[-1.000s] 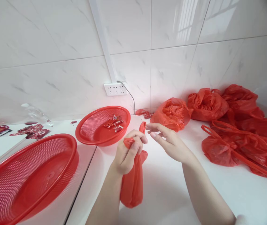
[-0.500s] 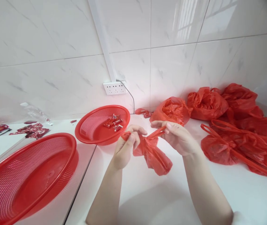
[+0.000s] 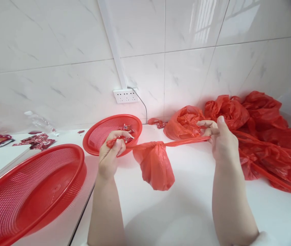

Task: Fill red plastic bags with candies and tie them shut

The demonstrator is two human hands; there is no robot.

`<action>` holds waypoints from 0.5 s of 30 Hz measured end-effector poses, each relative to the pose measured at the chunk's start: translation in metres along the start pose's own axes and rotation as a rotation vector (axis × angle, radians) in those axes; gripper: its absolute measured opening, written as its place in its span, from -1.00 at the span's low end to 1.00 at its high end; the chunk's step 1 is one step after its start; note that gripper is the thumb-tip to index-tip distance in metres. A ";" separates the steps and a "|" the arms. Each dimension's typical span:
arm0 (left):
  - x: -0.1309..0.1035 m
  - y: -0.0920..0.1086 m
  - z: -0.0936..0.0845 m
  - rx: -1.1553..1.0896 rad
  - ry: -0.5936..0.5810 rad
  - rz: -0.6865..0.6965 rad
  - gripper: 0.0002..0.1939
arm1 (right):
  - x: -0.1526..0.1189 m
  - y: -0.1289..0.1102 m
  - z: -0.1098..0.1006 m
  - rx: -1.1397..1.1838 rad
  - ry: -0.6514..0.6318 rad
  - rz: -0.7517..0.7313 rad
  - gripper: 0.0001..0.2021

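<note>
Between my hands hangs a small red plastic bag (image 3: 157,167), its neck bunched into a knot and its body bulging over the white table. My left hand (image 3: 111,153) pinches one stretched handle, in front of the small red basket (image 3: 96,135). The other handle runs taut to my right hand (image 3: 222,138), where the fingers are closed on its end and the thumb sticks up. What fills the bag cannot be made out through the plastic. Several wrapped sweets (image 3: 128,129) lie in the small basket, partly hidden by my left hand.
A large red mesh basket (image 3: 50,198) stands at the left. Red plastic bags (image 3: 270,143) are heaped along the right side, and more stand against the tiled wall. Red packets (image 3: 41,140) and a clear plastic bottle (image 3: 39,121) lie at the back left. A power socket (image 3: 125,96) is on the wall.
My hands have moved apart, left hand leftward and right hand rightward. The bag's handles are now pulled out straight, and its body hangs between them.
</note>
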State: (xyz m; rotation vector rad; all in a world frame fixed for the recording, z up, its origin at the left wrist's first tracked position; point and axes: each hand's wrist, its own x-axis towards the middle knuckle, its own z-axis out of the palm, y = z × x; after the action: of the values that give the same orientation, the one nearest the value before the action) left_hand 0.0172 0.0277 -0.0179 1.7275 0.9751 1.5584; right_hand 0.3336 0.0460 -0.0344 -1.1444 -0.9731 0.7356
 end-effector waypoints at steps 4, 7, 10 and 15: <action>0.002 -0.002 0.006 0.067 -0.123 -0.105 -0.72 | -0.002 0.001 -0.004 -0.075 0.010 -0.082 -0.49; 0.003 -0.003 0.015 0.173 -0.293 -0.170 -0.69 | -0.004 -0.001 -0.009 -0.180 -0.078 -0.139 -0.47; 0.005 -0.004 0.022 0.356 -0.445 -0.226 -0.64 | -0.006 -0.004 -0.010 -0.394 -0.203 -0.203 -0.54; 0.005 -0.010 0.029 0.611 -0.512 -0.279 -0.69 | -0.016 -0.002 0.014 -0.702 -0.444 -0.273 -0.77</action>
State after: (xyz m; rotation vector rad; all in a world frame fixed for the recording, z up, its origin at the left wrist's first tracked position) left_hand 0.0453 0.0382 -0.0271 2.1221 1.4198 0.6091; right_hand 0.3143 0.0376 -0.0352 -1.4283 -1.8175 0.4323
